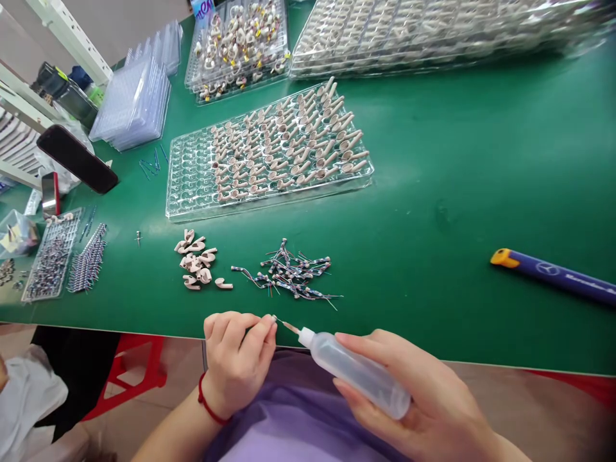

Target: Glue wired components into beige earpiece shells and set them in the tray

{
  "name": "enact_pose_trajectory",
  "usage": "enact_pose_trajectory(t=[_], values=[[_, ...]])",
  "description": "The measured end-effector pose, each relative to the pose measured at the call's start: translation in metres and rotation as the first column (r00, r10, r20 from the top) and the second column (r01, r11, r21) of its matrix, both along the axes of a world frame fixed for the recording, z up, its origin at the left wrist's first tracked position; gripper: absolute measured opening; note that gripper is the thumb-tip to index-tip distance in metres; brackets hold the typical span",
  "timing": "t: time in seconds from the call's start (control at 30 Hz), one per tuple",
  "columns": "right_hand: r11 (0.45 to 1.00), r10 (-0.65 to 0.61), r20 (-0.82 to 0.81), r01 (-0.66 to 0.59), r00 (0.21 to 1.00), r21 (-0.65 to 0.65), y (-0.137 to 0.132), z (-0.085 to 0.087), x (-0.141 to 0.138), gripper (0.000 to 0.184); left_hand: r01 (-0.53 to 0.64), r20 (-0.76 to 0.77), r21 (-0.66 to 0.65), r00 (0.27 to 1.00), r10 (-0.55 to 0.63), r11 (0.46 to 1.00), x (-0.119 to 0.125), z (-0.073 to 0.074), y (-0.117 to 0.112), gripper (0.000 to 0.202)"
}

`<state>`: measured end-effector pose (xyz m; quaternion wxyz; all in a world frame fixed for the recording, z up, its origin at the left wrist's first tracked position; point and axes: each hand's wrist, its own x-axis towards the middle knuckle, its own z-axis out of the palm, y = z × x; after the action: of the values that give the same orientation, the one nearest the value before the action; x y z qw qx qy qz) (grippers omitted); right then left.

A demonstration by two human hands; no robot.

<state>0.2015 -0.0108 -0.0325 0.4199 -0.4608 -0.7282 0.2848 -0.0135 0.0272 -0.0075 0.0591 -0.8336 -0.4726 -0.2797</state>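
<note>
Near the table's front edge, my left hand (240, 350) is closed in a pinch; a tiny pale part (274, 318) shows at the fingertips, mostly hidden. My right hand (409, 391) is wrapped round a translucent squeeze bottle (359, 369) with a white cap. The bottle tilts toward the left, and its thin needle tip points at the pale part, close to it; whether they touch I cannot tell. Just beyond lie a loose pile of small wired components (296, 273) and a heap of beige hooked plastic shells (195, 260).
A clear tray (190, 183) holds rows of beige shells. Behind it stand more filled trays (366, 45) and stacked empty trays (132, 102). A phone (77, 157) leans at the left. On the right lies a blue-and-yellow stick-like object (553, 269). Another person's sleeve (36, 391) shows lower left.
</note>
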Motion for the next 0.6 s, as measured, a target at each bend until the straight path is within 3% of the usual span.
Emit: enact_pose_trajectory(t=[0.6], values=[[0.998,-0.03,-0.035,0.032,0.999,0.06,0.0008,0.001,0.002,0.034,0.004,0.017,-0.003,1.0,-0.004,1.0,-0.0006,-0.0021,0.001,0.012]])
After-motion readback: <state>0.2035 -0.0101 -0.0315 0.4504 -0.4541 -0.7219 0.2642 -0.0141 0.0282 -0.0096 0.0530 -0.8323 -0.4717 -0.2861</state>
